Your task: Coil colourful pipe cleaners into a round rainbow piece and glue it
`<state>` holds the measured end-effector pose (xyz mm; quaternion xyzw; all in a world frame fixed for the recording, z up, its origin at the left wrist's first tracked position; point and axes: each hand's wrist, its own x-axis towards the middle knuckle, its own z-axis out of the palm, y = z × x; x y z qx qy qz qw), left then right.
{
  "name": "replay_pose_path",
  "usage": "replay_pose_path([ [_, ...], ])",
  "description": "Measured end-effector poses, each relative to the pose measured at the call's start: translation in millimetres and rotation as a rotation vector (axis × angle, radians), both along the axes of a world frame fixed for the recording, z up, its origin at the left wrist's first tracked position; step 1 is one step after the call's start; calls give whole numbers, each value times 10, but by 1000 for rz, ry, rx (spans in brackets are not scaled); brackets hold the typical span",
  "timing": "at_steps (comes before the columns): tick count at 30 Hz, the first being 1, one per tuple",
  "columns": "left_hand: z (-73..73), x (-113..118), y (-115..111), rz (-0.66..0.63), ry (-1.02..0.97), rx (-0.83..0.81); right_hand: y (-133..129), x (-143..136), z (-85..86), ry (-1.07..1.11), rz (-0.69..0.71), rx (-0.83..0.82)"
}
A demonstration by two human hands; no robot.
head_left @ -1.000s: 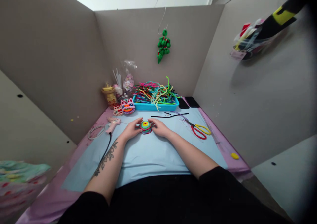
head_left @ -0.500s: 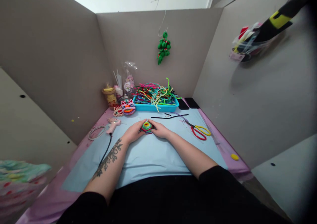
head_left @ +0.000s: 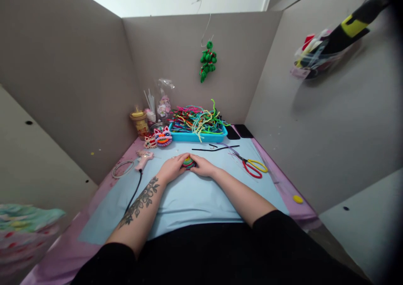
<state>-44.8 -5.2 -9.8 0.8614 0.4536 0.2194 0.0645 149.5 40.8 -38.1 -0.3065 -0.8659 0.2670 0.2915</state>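
Observation:
A small rounded piece in rainbow colours (head_left: 189, 163) sits on the light blue mat (head_left: 198, 197), near the middle. My left hand (head_left: 172, 168) wraps round its left side, and my right hand (head_left: 203, 166) closes on its right side. The fingertips of both hands come together over its top and hide much of it. Beyond my hands lie thin black strips (head_left: 214, 149). To the right rest scissors (head_left: 252, 166) with one red and one yellow handle.
A blue tray (head_left: 198, 137) of fuzzy coloured stems stands at the back. Two lion-like faces (head_left: 163, 137) and a pink glue gun (head_left: 144, 160) are on the left. Dark flat objects (head_left: 244, 131) lie back right. A green ornament (head_left: 208, 61) hangs on the wall.
Both hands have drawn closer over the rainbow piece and cover more of it. Its yellow and red centre, visible before, is now mostly hidden.

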Motion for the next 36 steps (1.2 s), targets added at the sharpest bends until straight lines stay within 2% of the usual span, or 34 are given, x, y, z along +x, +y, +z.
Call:
replay_pose_path([
  [3, -55, -35, 22, 16, -78, -30, 9, 36, -9, 7, -2, -29],
  [6, -110, -154, 68, 12, -237, -51, 28, 96, -12, 0, -16, -43],
  [8, -125, -234, 102, 35, -266, -46, 42, 127, -10, -14, -26, -23],
  [11, -124, -281, 140, 56, -205, -57, 51, 131, -3, -52, -45, 13],
  [17, -110, -196, 128, 76, -111, -15, 27, 70, 16, -32, -89, 53],
  [20, -94, -179, 97, 91, -131, -2, 29, 84, 24, -13, -97, 34],
  [26, -94, -144, 90, 29, -162, -39, 70, 133, -6, -36, -86, -6],
  [36, -130, -106, 134, 83, -135, -78, 60, 110, 14, -64, -72, -2],
])
